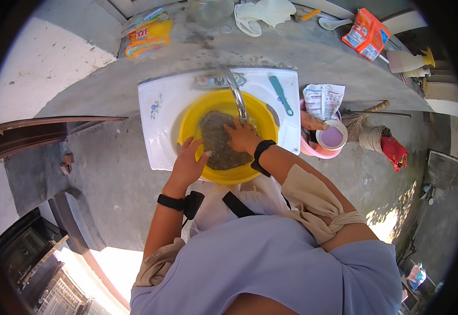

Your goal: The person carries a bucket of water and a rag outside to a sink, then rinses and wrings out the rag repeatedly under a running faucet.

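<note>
A yellow plastic basin (229, 176) stands in a white ceramic washbasin (158, 138). Inside it lies a wet grey-brown mass (217, 132), perhaps a cloth; its exact kind is unclear. My right hand (243, 137) rests on the right part of this mass with fingers spread, just below the spout of the chrome faucet (234, 86). Over the basin's near left rim is my left hand (190, 162), fingers apart, its thumb reaching over the mass. Neither hand grips anything that I can see.
A teal-handled tool (281, 95) lies on the washbasin's right ledge. Right of it, a pink tub (323, 154) holds a white packet (323, 100) and a small pail (331, 135). On the ledge behind are white gloves (262, 15), a spoon (333, 23) and an orange bag (366, 34).
</note>
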The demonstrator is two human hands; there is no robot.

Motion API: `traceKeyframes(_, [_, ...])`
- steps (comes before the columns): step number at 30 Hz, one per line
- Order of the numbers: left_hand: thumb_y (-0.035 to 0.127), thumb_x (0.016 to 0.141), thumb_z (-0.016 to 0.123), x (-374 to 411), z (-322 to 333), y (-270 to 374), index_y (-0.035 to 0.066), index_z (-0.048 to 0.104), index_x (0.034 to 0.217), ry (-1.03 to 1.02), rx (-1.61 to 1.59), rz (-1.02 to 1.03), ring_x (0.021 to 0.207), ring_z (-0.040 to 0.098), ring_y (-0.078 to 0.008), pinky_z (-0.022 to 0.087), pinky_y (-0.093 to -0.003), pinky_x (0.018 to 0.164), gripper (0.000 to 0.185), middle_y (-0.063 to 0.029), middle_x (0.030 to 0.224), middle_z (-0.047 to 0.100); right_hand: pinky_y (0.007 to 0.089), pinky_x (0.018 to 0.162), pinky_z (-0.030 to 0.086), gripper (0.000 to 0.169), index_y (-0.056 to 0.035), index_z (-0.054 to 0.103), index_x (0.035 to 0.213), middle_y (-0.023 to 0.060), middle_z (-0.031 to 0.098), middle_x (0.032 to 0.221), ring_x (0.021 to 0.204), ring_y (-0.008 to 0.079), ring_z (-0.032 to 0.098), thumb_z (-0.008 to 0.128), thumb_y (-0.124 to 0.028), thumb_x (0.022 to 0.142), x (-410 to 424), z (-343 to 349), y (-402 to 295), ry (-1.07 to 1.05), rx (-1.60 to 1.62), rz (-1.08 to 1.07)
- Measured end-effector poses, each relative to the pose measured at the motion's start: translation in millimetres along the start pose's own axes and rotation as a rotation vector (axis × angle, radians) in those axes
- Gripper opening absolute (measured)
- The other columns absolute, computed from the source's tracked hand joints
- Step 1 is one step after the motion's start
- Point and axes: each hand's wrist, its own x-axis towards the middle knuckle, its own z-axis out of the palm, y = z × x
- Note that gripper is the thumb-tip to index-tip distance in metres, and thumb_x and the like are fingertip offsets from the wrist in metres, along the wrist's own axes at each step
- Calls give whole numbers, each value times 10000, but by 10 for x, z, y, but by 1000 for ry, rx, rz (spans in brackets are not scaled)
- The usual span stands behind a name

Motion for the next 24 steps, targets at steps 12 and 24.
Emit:
traceKeyframes(12, [282,845,628,88,-198,-279,52,536,1223,-90,-111,12,1258,399,-389,367,-393,1013,452,-261,1344,407,609,1078,190,603,-289,307,1430,58,58,1548,1400,362,121,527,-332,871,197,-48,-213,-130,-220,15])
traceKeyframes(24, [357,863,606,446,-94,-295,117,348,1374,-284,-816,-471,1280,320,-418,431,-459,923,621,-189,1425,297,408,907,449,525,-105,523,1237,175,500,1259,1109,357,514,697,-165,745,681,112,210,75,335,137])
